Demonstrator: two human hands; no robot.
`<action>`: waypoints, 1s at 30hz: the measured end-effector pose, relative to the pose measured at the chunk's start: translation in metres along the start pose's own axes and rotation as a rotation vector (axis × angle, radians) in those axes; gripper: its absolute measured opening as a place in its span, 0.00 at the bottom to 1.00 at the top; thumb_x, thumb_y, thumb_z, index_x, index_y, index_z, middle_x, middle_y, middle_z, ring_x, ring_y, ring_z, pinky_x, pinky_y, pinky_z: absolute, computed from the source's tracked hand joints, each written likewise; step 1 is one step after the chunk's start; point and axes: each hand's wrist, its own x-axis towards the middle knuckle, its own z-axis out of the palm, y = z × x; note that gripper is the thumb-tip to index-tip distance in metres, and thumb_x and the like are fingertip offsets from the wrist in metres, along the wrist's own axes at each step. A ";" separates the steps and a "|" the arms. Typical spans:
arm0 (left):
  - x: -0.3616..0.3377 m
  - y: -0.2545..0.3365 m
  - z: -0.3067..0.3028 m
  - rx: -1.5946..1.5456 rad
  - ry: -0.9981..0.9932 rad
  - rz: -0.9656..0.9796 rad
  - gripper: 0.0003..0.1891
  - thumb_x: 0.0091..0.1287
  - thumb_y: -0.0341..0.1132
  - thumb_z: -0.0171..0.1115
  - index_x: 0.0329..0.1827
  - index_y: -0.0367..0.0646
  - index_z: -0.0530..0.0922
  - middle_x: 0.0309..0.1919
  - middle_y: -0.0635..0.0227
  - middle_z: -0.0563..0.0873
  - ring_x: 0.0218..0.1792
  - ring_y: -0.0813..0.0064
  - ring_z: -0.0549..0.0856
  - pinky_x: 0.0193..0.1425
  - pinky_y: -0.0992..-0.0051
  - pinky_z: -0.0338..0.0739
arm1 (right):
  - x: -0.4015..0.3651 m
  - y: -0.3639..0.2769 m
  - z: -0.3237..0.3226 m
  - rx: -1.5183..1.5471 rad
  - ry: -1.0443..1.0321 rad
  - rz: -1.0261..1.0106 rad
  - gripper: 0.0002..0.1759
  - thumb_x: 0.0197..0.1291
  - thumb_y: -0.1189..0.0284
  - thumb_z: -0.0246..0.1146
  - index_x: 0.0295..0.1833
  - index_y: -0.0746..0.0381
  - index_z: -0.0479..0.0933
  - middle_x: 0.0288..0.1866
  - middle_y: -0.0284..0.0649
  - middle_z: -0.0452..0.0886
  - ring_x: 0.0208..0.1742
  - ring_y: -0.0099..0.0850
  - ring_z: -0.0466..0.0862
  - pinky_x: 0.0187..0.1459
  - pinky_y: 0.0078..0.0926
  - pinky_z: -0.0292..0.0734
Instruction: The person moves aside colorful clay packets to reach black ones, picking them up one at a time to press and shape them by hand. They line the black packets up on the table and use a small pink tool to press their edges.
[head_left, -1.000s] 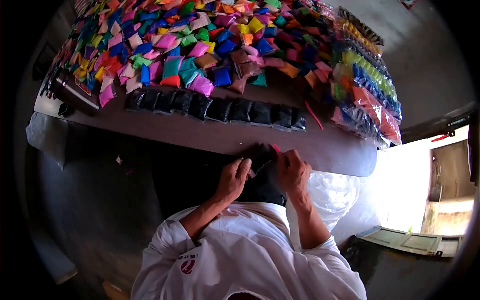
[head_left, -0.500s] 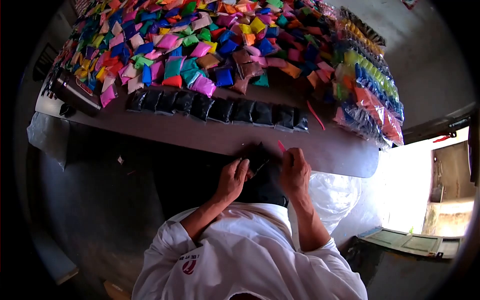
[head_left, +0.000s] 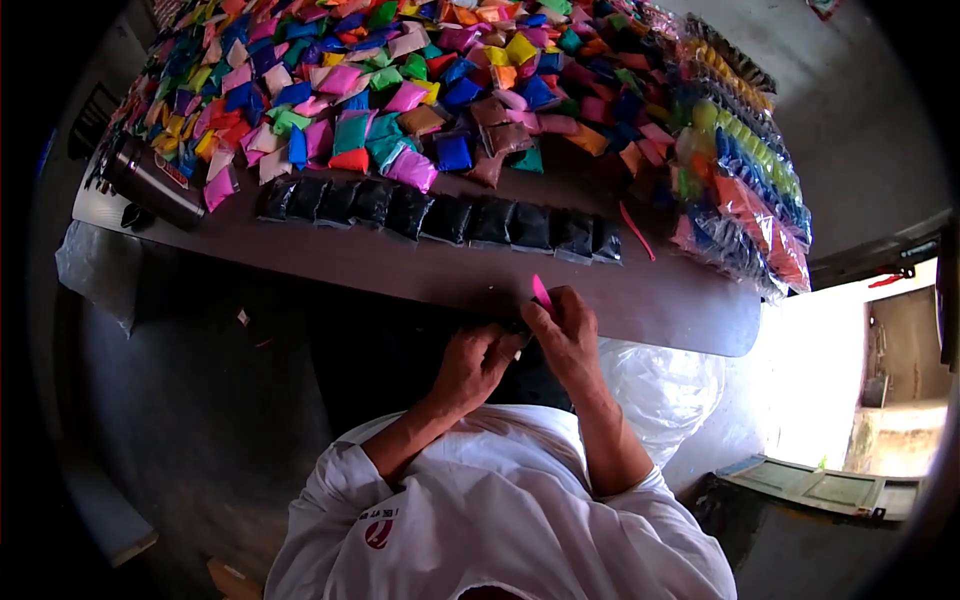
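Note:
Past the table's front edge, low over my lap, my two hands are close together. The fingers of my right hand [head_left: 567, 330] are closed on a pink strip [head_left: 541, 292] that points up from them. My left hand [head_left: 474, 365] has its fingers pinched; what lies between them is mostly hidden, with a small dark bit showing between the hands. Beyond them on the brown table [head_left: 400, 268], a row of black packets [head_left: 450, 219] runs from left to right. A red strip [head_left: 637, 231] lies at the row's right end.
Many colourful packets [head_left: 408, 97] cover the far part of the table. Clear-bagged stacks [head_left: 745, 205] stand at the right, and a dark metal flask [head_left: 155, 187] lies at the left. A clear plastic bag [head_left: 665, 395] is below the table's right side.
My right hand has moved left to my left hand, bringing the pink strip along. The black packet that showed at my left hand is now mostly hidden.

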 end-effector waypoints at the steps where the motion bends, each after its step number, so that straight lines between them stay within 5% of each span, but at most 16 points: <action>1: 0.000 0.002 -0.002 -0.036 -0.041 -0.012 0.15 0.71 0.45 0.56 0.34 0.41 0.78 0.27 0.66 0.82 0.28 0.76 0.79 0.35 0.75 0.74 | 0.000 0.000 0.000 -0.001 0.000 0.000 0.21 0.61 0.60 0.64 0.43 0.70 0.74 0.33 0.43 0.78 0.34 0.28 0.77 0.38 0.26 0.73; 4: -0.004 -0.006 -0.009 -0.273 -0.174 -0.153 0.22 0.71 0.54 0.54 0.32 0.42 0.79 0.26 0.65 0.83 0.28 0.76 0.80 0.36 0.76 0.75 | 0.002 -0.006 -0.009 0.389 0.006 0.082 0.10 0.57 0.71 0.56 0.43 0.64 0.71 0.29 0.31 0.68 0.31 0.21 0.67 0.33 0.20 0.64; 8: -0.005 -0.018 -0.010 -0.460 -0.196 -0.244 0.29 0.72 0.61 0.43 0.32 0.43 0.79 0.28 0.64 0.84 0.30 0.78 0.81 0.39 0.77 0.75 | 0.007 -0.007 -0.019 0.357 -0.085 0.083 0.08 0.55 0.75 0.53 0.41 0.63 0.71 0.29 0.30 0.67 0.31 0.20 0.65 0.31 0.19 0.61; 16: 0.001 -0.014 -0.006 -0.582 -0.213 -0.328 0.29 0.71 0.60 0.48 0.28 0.41 0.79 0.28 0.64 0.84 0.30 0.77 0.81 0.37 0.76 0.74 | 0.019 0.004 -0.005 0.204 -0.313 -0.075 0.12 0.56 0.77 0.53 0.47 0.66 0.72 0.33 0.38 0.73 0.35 0.26 0.70 0.38 0.24 0.67; 18: 0.001 -0.018 -0.005 -0.628 -0.186 -0.332 0.29 0.71 0.60 0.49 0.29 0.41 0.78 0.28 0.64 0.83 0.29 0.77 0.79 0.36 0.75 0.74 | 0.020 0.005 -0.001 -0.043 -0.261 -0.253 0.12 0.60 0.75 0.53 0.49 0.66 0.72 0.33 0.47 0.77 0.33 0.33 0.76 0.36 0.29 0.71; 21: 0.001 -0.023 -0.004 -0.635 -0.077 -0.409 0.27 0.71 0.58 0.51 0.26 0.41 0.77 0.26 0.65 0.82 0.27 0.78 0.78 0.34 0.75 0.73 | 0.010 -0.011 0.002 -0.252 -0.104 -0.251 0.11 0.65 0.71 0.55 0.49 0.65 0.72 0.30 0.51 0.78 0.29 0.39 0.79 0.32 0.34 0.73; 30: 0.003 -0.026 0.006 -0.586 0.063 -0.411 0.27 0.71 0.57 0.52 0.25 0.41 0.78 0.19 0.69 0.80 0.21 0.82 0.77 0.29 0.80 0.70 | -0.003 -0.004 -0.010 -0.351 0.089 -0.230 0.07 0.63 0.71 0.60 0.38 0.64 0.72 0.27 0.49 0.80 0.27 0.47 0.82 0.29 0.38 0.74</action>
